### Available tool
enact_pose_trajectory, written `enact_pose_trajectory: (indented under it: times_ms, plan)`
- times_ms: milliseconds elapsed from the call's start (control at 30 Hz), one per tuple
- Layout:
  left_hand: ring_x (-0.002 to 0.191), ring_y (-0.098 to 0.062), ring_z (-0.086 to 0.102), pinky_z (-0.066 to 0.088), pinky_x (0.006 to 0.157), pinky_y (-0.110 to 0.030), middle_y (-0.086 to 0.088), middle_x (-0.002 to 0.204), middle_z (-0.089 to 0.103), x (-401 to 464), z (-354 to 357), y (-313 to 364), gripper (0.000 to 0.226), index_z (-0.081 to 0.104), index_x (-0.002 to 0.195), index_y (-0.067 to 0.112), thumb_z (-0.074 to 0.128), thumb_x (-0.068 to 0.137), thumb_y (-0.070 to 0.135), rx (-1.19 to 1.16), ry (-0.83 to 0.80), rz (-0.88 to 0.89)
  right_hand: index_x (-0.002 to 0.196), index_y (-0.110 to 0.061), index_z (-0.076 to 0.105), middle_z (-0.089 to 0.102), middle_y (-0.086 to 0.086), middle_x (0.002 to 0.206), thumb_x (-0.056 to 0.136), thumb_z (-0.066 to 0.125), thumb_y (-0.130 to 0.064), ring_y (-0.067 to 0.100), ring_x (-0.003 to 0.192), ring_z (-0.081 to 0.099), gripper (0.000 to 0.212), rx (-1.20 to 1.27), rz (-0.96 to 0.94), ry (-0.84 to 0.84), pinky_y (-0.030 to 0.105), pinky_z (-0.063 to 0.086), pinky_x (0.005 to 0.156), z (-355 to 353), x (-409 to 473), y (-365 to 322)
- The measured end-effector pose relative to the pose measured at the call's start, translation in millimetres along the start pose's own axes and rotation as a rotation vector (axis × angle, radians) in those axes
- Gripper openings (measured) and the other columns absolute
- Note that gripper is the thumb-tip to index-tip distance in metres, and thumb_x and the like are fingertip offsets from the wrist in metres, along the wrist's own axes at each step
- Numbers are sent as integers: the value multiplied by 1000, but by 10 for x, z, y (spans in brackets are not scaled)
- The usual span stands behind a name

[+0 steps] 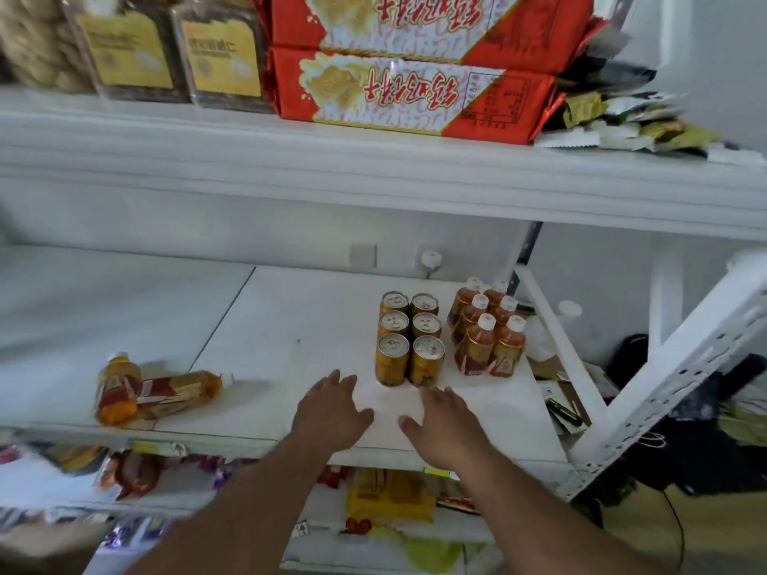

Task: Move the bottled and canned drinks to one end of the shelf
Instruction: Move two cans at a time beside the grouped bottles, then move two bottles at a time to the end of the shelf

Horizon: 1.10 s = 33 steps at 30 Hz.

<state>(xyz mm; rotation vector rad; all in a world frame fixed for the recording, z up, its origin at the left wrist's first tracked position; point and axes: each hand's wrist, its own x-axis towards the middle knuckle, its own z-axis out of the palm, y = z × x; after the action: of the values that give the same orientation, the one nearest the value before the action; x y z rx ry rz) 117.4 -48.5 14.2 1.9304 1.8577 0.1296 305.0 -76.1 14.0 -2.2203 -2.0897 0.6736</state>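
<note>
On shelf [315, 325]: six cans [409, 338], six bottles [487, 325] upright.

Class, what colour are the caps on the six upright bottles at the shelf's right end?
White caps; head view.

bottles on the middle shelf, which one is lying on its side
The bottle at the shelf's left end, beside one upright bottle. It lies flat, cap pointing right; the six bottles grouped at the right all stand upright.
</note>
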Motion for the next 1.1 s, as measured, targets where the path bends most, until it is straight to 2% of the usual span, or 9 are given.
enact_pose_trajectory:
  times_ms: [333,567,633,733,867,967,1100]
  plan:
    - [146,-26,26,31,114,-40,-5,162,21,-1049,41,48,78,29,155,21,57,88,51,-4,29,-104,161,-17,19,18,4,168,100,42,-58,26,153,16,77,79,-152,-66,40,20,123,75,-668,-21]
    - [146,-27,27,33,115,-41,-6,163,21,-1573,-41,-380,79,31,153,22,57,85,51,-29,91,-203,157,-16,27,29,5,163,100,44,-57,28,147,27,73,107,-279,-96,40,28,118,346,-995,-533]
    - [143,-27,32,36,112,-42,-5,160,27,-1691,-61,-522,78,34,152,23,55,83,54,-21,95,-220,154,-16,33,37,5,158,99,47,-56,28,144,33,69,122,-294,-96,41,34,115,410,-1058,-684]
    - [127,-25,48,47,100,-43,-1,145,46,-1801,-74,-813,79,44,141,26,47,71,62,-21,124,-235,145,-19,44,49,4,148,96,51,-54,28,134,45,60,107,-311,-68,41,41,109,502,-1145,-924]
    - [130,-23,46,46,102,-44,4,150,42,-1983,-164,-1193,76,43,144,28,54,75,56,-91,129,-246,145,-20,45,51,2,146,95,50,-56,27,131,48,61,97,-309,-73,40,43,107,658,-1215,-1284]
    - [131,-23,44,43,104,-39,0,148,43,-2095,-243,-1532,67,43,144,24,59,84,49,-115,143,-269,151,-20,38,44,3,153,93,48,-60,27,139,42,71,106,-295,-103,43,39,112,823,-1302,-1604]
    - [137,-21,38,38,104,-35,0,154,36,-2230,-263,-2004,70,38,148,22,60,86,48,-147,143,-274,158,-19,26,32,2,162,98,48,-58,28,148,30,75,97,-266,-145,43,31,117,1050,-1459,-1986]
